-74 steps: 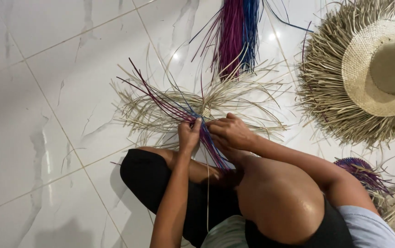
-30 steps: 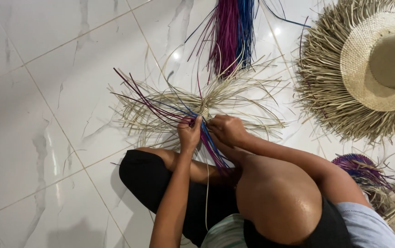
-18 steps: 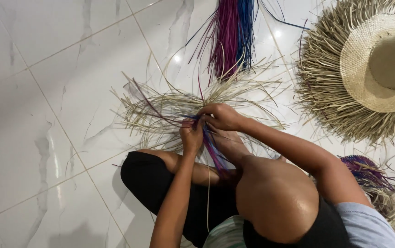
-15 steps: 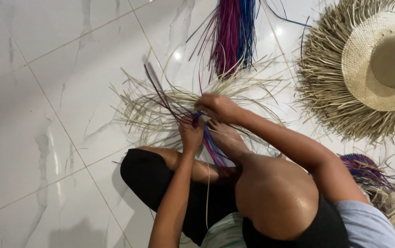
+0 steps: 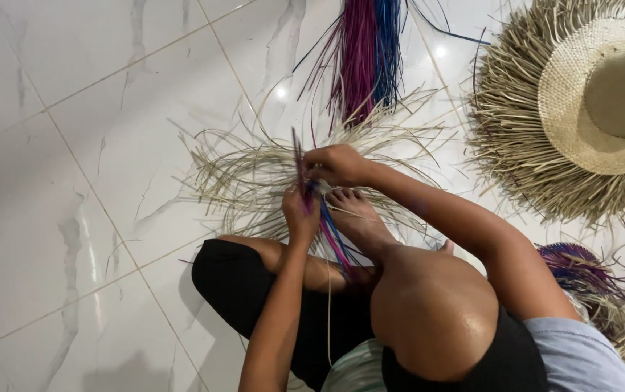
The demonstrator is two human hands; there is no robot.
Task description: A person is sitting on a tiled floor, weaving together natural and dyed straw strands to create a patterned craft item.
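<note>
A flat spray of pale straw strands [image 5: 254, 174] lies on the white tiled floor, with purple and blue strands [image 5: 331, 232] woven into its middle. My left hand [image 5: 299, 212] pinches the coloured strands at the centre of the weave. My right hand [image 5: 334, 165] is just above it, gripping a bunch of purple strands that it holds up on end. My bare foot [image 5: 356, 218] rests on the straw right beside both hands.
A bundle of loose purple and blue strands [image 5: 367, 54] lies at the top. A half-woven straw hat [image 5: 588, 101] with a fringed rim sits at the right. Another coloured weave [image 5: 581, 272] lies by my right elbow.
My right hand has moved up past the weave's centre and swept the purple strands from lying out to the left to standing upright. My left hand has stayed at the centre.
</note>
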